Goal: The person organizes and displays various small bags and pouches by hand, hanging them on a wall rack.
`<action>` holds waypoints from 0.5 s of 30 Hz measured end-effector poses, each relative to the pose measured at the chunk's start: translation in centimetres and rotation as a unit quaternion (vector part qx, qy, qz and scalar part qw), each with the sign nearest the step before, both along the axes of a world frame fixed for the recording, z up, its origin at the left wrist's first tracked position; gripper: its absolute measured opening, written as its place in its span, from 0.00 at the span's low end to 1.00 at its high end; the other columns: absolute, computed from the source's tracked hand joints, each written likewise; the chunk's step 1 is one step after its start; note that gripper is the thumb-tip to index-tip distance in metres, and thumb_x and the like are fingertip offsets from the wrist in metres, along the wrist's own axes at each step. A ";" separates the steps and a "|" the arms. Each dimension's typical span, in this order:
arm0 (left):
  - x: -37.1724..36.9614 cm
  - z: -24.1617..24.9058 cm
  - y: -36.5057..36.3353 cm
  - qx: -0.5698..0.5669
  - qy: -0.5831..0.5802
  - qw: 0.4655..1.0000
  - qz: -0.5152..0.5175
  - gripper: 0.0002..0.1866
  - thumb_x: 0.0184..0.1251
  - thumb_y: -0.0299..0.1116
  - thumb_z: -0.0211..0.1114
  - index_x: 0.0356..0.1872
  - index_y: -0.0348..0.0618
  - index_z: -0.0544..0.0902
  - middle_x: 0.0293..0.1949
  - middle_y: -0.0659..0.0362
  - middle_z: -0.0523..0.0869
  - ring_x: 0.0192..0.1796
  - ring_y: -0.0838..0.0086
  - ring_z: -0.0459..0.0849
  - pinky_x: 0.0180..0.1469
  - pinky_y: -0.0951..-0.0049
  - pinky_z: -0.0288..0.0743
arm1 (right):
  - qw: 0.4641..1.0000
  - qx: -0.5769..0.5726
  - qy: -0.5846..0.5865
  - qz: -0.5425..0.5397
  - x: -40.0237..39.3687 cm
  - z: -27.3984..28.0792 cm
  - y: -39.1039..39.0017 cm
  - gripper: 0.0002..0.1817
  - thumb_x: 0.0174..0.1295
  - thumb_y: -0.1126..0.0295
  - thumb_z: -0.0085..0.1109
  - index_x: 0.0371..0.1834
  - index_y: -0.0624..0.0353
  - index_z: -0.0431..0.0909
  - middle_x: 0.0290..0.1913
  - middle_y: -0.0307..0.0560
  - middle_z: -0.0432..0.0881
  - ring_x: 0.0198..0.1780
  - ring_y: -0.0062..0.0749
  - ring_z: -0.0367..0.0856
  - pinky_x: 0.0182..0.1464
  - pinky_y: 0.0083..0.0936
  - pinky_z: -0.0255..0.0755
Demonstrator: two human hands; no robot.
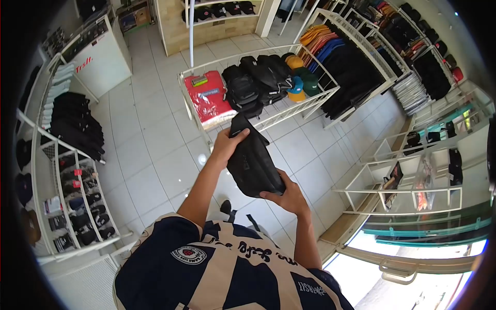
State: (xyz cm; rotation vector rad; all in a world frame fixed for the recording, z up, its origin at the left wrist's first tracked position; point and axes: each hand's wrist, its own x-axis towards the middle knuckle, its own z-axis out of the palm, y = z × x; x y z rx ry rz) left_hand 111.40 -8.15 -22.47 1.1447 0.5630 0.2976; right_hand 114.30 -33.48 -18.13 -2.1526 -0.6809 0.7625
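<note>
A black bag [253, 163] hangs in the air in front of my chest, held at both ends. My left hand [228, 146] grips its upper left end, with the thumb lying across the front. Around the lower right end is my right hand [285, 194], thumb on the near edge; the other fingers are partly hidden behind the bag. Beyond the bag is a white wire display bin [279, 120] holding a red packaged shirt [208, 98], several black bags [242, 85] and several caps [310, 81].
A white rack with dark clothes [76, 124] and caps stands at the left. White shelving [403, 191] is at the right, near a glass door with a handle [398, 273]. Clothes racks [356, 67] fill the back right. A white counter [106, 57] stands back left.
</note>
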 end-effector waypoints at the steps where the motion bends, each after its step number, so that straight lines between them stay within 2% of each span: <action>1: 1.2 0.0 0.1 0.004 -0.005 1.000 0.003 0.19 0.66 0.42 0.74 0.45 0.35 0.86 0.37 0.58 0.89 0.35 0.75 0.87 0.40 0.74 0.81 | 0.999 0.005 -0.031 -0.015 0.6 -0.5 0.0 0.49 0.48 0.51 0.83 0.70 0.61 0.69 0.46 0.58 0.88 0.50 0.43 0.88 0.56 0.34 0.78; 2: 2.3 -0.1 0.5 0.008 -0.013 1.000 0.008 0.19 0.66 0.42 0.74 0.45 0.35 0.86 0.37 0.58 0.89 0.35 0.75 0.87 0.40 0.74 0.80 | 0.997 0.011 -0.066 -0.030 1.1 -1.1 0.1 0.48 0.48 0.52 0.83 0.69 0.61 0.69 0.44 0.57 0.88 0.49 0.44 0.88 0.54 0.34 0.79; 3: 3.4 -0.3 1.0 0.013 -0.011 1.000 0.007 0.18 0.67 0.42 0.74 0.45 0.36 0.86 0.37 0.58 0.89 0.35 0.75 0.87 0.40 0.74 0.81 | 0.992 0.059 -0.102 -0.043 1.6 -2.1 0.1 0.42 0.50 0.56 0.82 0.66 0.62 0.73 0.40 0.53 0.89 0.44 0.39 0.88 0.50 0.29 0.79; 4: 4.3 -0.5 1.5 0.018 -0.011 1.000 0.006 0.18 0.67 0.42 0.74 0.45 0.36 0.86 0.37 0.58 0.89 0.35 0.75 0.87 0.40 0.74 0.81 | 0.992 0.064 -0.102 -0.044 2.3 -2.7 0.2 0.42 0.50 0.56 0.82 0.66 0.62 0.73 0.40 0.53 0.89 0.44 0.39 0.88 0.50 0.29 0.79; 6: 6.1 -1.1 2.7 -0.002 0.000 1.000 -0.002 0.19 0.66 0.43 0.74 0.46 0.35 0.85 0.37 0.58 0.89 0.36 0.75 0.87 0.42 0.73 0.82 | 0.993 0.054 -0.011 -0.103 4.2 -4.1 0.1 0.39 0.51 0.56 0.81 0.63 0.65 0.77 0.45 0.59 0.88 0.43 0.38 0.89 0.50 0.30 0.80; 7: 7.3 -2.1 3.4 0.009 0.026 1.000 0.001 0.26 0.64 0.46 0.76 0.51 0.34 0.81 0.43 0.54 0.88 0.40 0.73 0.88 0.45 0.72 0.82 | 0.990 0.082 -0.032 -0.107 5.3 -5.6 -0.1 0.35 0.53 0.61 0.80 0.61 0.67 0.78 0.44 0.57 0.88 0.41 0.32 0.87 0.48 0.28 0.80; 8: 8.7 -3.2 3.9 0.011 0.028 1.000 0.005 0.26 0.64 0.46 0.76 0.51 0.34 0.81 0.43 0.54 0.88 0.40 0.73 0.88 0.45 0.72 0.82 | 0.991 0.084 -0.030 -0.103 6.7 -6.9 -0.1 0.35 0.53 0.61 0.80 0.61 0.67 0.78 0.44 0.57 0.88 0.41 0.32 0.87 0.48 0.28 0.80; 10: 11.3 -4.4 4.5 0.015 0.066 0.997 0.024 0.32 0.61 0.48 0.78 0.56 0.33 0.77 0.50 0.50 0.86 0.45 0.70 0.87 0.46 0.71 0.82 | 0.969 0.135 0.068 -0.195 9.5 -9.2 0.0 0.33 0.54 0.66 0.79 0.62 0.67 0.77 0.43 0.55 0.87 0.41 0.30 0.87 0.46 0.26 0.80; 11: 12.8 -4.8 4.7 0.013 0.082 0.996 0.020 0.40 0.59 0.51 0.79 0.62 0.32 0.73 0.55 0.48 0.83 0.52 0.67 0.85 0.52 0.69 0.81 | 0.961 0.169 0.080 -0.205 11.2 -10.7 0.3 0.31 0.55 0.70 0.78 0.62 0.68 0.77 0.43 0.53 0.87 0.42 0.29 0.86 0.45 0.24 0.80; 12: 14.4 -5.3 4.9 0.015 0.086 0.996 0.024 0.40 0.59 0.51 0.79 0.62 0.32 0.73 0.55 0.48 0.83 0.52 0.67 0.85 0.52 0.69 0.81 | 0.961 0.170 0.085 -0.203 13.0 -11.5 0.8 0.31 0.55 0.70 0.78 0.62 0.68 0.77 0.43 0.53 0.87 0.42 0.29 0.86 0.45 0.24 0.80; 14: 17.9 -6.4 5.6 -0.043 0.045 0.998 0.000 0.43 0.60 0.51 0.78 0.67 0.32 0.69 0.56 0.49 0.83 0.55 0.66 0.84 0.59 0.67 0.78 | 0.949 0.216 0.079 -0.214 16.7 -13.3 1.7 0.31 0.56 0.71 0.77 0.61 0.69 0.77 0.43 0.51 0.86 0.40 0.29 0.86 0.45 0.23 0.80; 15: 19.4 -5.3 6.0 -0.049 0.039 0.997 -0.034 0.44 0.61 0.51 0.77 0.69 0.33 0.69 0.57 0.51 0.82 0.58 0.66 0.82 0.64 0.66 0.74 | 0.949 0.216 0.087 -0.212 18.7 -13.7 2.3 0.31 0.56 0.71 0.77 0.61 0.69 0.77 0.43 0.51 0.86 0.40 0.29 0.86 0.45 0.23 0.80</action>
